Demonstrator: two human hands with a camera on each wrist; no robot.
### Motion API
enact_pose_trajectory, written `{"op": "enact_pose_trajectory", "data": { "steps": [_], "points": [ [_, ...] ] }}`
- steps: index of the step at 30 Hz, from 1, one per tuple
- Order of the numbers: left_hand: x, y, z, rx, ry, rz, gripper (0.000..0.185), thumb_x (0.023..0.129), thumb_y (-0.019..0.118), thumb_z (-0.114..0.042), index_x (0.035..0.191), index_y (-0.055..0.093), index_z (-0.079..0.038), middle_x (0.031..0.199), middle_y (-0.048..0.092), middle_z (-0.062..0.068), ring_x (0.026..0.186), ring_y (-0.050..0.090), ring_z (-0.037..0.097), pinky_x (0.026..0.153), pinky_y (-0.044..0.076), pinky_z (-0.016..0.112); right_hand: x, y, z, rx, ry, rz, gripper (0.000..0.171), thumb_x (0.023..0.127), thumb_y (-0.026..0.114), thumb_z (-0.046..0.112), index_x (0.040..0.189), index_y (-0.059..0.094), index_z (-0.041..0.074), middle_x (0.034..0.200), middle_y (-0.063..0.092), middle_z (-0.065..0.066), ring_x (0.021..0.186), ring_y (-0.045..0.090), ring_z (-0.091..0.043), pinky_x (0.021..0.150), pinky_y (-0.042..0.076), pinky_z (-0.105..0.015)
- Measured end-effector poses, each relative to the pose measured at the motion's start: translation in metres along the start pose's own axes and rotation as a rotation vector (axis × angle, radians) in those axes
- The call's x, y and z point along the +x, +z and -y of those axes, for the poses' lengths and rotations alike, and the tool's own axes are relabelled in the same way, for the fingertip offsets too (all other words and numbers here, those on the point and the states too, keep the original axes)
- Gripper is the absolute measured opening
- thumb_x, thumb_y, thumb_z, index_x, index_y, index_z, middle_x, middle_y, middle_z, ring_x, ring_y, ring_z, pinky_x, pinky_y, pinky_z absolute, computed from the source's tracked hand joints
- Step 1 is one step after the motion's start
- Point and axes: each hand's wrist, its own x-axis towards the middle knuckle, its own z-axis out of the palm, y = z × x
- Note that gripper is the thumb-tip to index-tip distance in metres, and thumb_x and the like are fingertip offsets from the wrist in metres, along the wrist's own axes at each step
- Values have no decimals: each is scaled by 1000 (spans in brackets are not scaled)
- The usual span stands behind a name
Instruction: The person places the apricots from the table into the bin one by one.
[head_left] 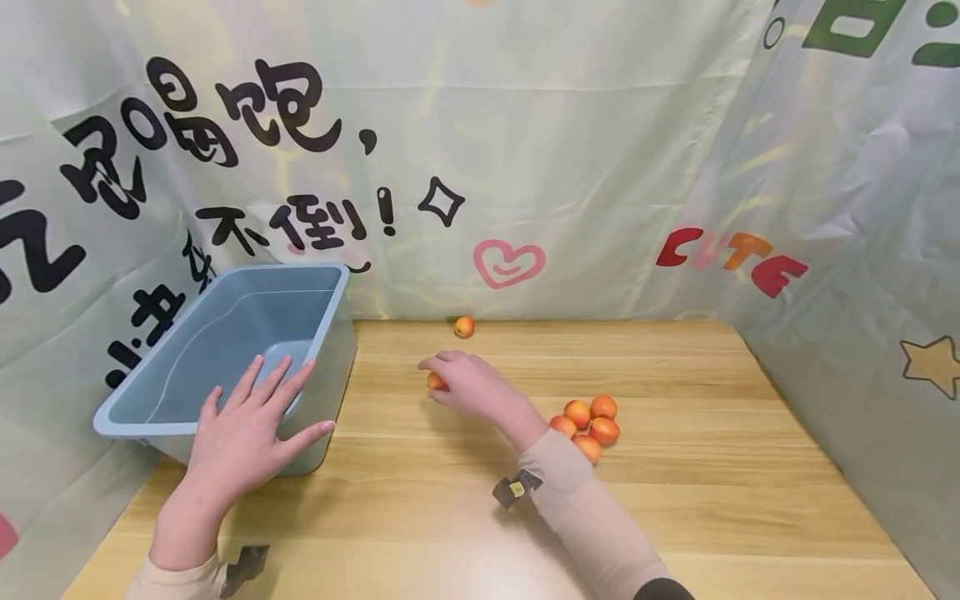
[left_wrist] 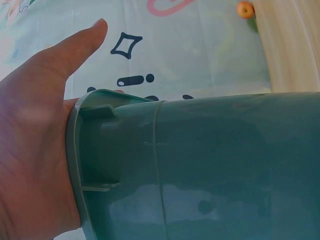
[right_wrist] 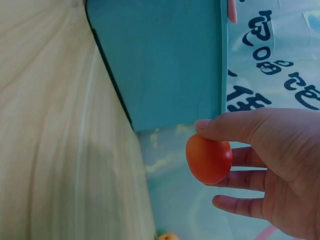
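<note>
Right hand point(head_left: 468, 385): fingers curled around one small round orange fruit point(right_wrist: 209, 159), mid wooden surface point(head_left: 712, 492). Left hand point(head_left: 247, 429): fingers straight and spread, resting on the rim of the blue rectangular plastic bin point(head_left: 225, 358). Five similar fruits point(head_left: 587, 427) clustered beside the right forearm; one lone fruit point(head_left: 464, 327) near the backdrop.

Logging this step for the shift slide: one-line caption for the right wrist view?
Right hand holds a small orange fruit in its grip beside the blue bin, above the wooden table.
</note>
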Motion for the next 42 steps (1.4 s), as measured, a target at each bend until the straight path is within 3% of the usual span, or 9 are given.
{"op": "enact_pose_trajectory", "data": {
  "steps": [14,23,36,42],
  "points": [
    [1,0,1,9,1,7,87,83,52,-75,155,25,-34,156,37,12,151,17,36,103,19,75,24,-10,17,-26,-93,-98,35,92,67,23,125,63,13,120,68,-3,111,64,-19,98,51,-32],
    [0,0,2,11,0,6,88,83,53,-74,155,23,-34,157,36,13,151,15,36,103,18,75,39,-9,31,-18,-117,-115,38,93,65,28,129,62,14,125,66,-2,115,63,-17,101,50,-31],
    [2,-1,1,7,8,-2,86,83,54,-74,154,28,-33,155,39,13,150,19,36,102,19,75,59,-20,45,8,-121,-255,41,93,65,30,132,59,18,125,65,1,109,62,-17,90,52,-32],
    [1,-1,1,14,12,-5,86,83,55,-73,154,29,-32,155,39,13,149,20,37,102,20,75,70,-28,53,5,-139,-268,41,93,66,30,133,59,19,126,65,2,114,61,-15,95,51,-32]
  ]
}}
